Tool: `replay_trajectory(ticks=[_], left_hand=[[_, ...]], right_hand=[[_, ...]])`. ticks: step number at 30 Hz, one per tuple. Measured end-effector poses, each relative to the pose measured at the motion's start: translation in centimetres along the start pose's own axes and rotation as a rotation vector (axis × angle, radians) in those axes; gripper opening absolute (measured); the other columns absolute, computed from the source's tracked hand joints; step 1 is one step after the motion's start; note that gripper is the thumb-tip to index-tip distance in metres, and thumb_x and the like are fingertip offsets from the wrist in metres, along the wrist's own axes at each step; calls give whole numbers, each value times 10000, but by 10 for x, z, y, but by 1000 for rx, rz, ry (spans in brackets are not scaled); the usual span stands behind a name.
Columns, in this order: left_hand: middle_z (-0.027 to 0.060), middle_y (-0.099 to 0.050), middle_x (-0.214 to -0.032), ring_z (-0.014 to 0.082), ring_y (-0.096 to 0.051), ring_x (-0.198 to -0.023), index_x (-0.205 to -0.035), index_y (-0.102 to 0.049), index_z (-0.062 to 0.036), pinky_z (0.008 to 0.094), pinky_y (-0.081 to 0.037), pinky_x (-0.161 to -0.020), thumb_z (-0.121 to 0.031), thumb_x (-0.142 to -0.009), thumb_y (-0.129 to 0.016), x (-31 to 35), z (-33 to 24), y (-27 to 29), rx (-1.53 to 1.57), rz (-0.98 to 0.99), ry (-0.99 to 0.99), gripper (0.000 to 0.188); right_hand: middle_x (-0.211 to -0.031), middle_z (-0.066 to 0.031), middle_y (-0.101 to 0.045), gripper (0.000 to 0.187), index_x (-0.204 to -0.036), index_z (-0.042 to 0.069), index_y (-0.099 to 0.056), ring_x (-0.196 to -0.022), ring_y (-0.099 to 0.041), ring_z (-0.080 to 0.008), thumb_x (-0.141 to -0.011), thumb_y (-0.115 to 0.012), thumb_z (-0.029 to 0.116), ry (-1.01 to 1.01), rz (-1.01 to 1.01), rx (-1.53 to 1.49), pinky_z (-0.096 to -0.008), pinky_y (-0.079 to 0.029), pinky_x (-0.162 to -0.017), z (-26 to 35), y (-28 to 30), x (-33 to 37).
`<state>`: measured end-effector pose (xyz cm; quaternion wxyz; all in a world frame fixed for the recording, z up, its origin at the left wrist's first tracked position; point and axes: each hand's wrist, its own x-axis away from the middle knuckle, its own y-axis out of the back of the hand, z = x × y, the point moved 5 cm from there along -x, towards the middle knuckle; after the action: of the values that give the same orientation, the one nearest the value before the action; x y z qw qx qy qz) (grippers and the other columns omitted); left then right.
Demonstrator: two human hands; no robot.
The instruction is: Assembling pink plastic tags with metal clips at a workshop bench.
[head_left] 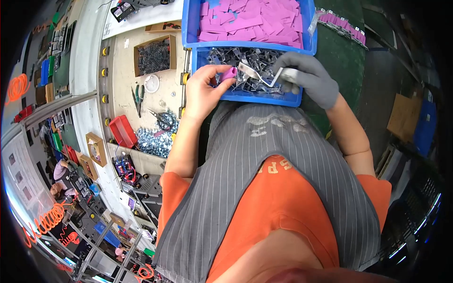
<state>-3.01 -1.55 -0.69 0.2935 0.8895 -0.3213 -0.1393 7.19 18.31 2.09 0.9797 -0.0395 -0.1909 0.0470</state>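
Note:
Between the thumb and fingers of my bare left hand (205, 92) is a small pink sleeve (228, 74), curled into a tube. My right hand (309, 79), in a grey glove, grips a bent metal bracket (252, 71) by its right end. The bracket's flat holed end points left, close to the sleeve; whether they touch I cannot tell. Both hands are over a blue bin (273, 99) of loose metal brackets (222, 55). Just beyond it, a second blue bin (190, 28) holds many flat pink sleeves (255, 29).
Finished-looking pink-sleeved brackets (342, 27) lie in a row at the far right. On the left bench are a cardboard box of black parts (155, 57), pliers (138, 100), scissors (163, 120), a red bin (123, 131) and a heap of small shiny parts (153, 141).

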Motion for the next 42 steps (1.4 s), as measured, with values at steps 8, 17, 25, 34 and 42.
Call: replay_trajectory(ticks=[8, 17, 25, 34, 42], left_hand=[[46, -639, -848, 188, -608, -754, -925, -667, -91, 287, -508, -614, -111, -689, -741, -14, -31, -8, -100, 64, -241, 248], [32, -629, -789, 208, -610, -761, -825, -658, -115, 307, -503, -662, -130, -714, -710, -14, -72, -40, -15, 426, -469, 123], [64, -651, -880, 184, -603, -764, -849, -674, -94, 314, -435, -629, -182, -750, -672, -13, -155, 33, 685, 230, -588, 132], [-78, -642, -954, 114, -452, -860, -809, -690, -188, 270, -379, -791, -151, -760, -726, -28, -260, 10, 1732, 402, -161, 72], [-56, -639, -866, 125, -461, -776, -786, -680, -154, 280, -377, -733, -102, -786, -683, -40, -249, -3, 1638, 805, -200, 52]], right_hand=[[-774, -1, -577, 209, -988, 28, -583, -614, -523, -48, -843, -480, 137, 36, 19, -3, -180, -420, -528, 0, 11, 15], [-915, -78, -615, 234, -1030, 10, -588, -753, -587, -157, -832, -547, 129, 276, 48, 292, -282, -480, -703, -21, 9, 0], [-810, -45, -609, 200, -907, -5, -617, -752, -575, -152, -796, -620, 161, -56, 89, 22, -276, -458, -710, -63, 107, 59], [-909, -79, -582, 173, -903, 179, -676, -856, -546, -284, -738, -679, 231, 385, -890, 869, -378, -448, -786, -140, 232, -32], [-979, -23, -570, 233, -916, 227, -659, -1002, -502, -246, -683, -674, 245, 120, -962, 1234, -392, -425, -822, -137, 243, -110]])
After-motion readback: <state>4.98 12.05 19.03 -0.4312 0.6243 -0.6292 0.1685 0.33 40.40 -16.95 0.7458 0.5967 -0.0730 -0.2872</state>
